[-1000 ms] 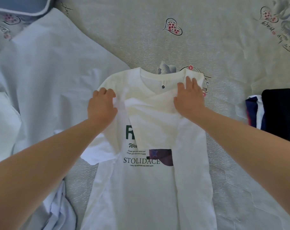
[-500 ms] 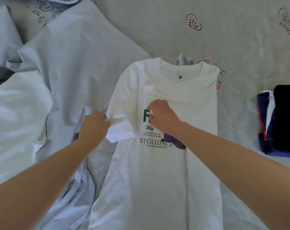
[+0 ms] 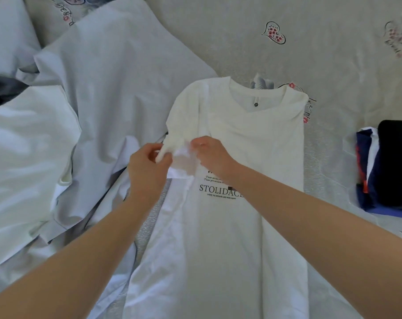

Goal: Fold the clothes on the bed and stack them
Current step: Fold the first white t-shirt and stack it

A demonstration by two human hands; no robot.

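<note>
A white T-shirt (image 3: 253,139) with dark "STOLIDACE" print lies face up on the bed, collar away from me, its right side folded in over the chest. My left hand (image 3: 147,171) pinches the shirt's left sleeve (image 3: 182,165) at its edge. My right hand (image 3: 212,155) grips the same sleeve from the other side, just above the print. Both hands sit close together over the shirt's left chest. The sleeve is bunched and lifted between the fingers.
Loose pale blue and white garments (image 3: 98,107) lie spread on the left. A folded stack of dark navy and black clothes (image 3: 386,166) sits at the right edge. The grey bedsheet (image 3: 322,42) with heart prints stretches beyond the collar.
Both hands came down from the shoulders to the left sleeve. My right hand crossed over from the right shoulder, and now both pinch the sleeve, lifting it toward the chest.
</note>
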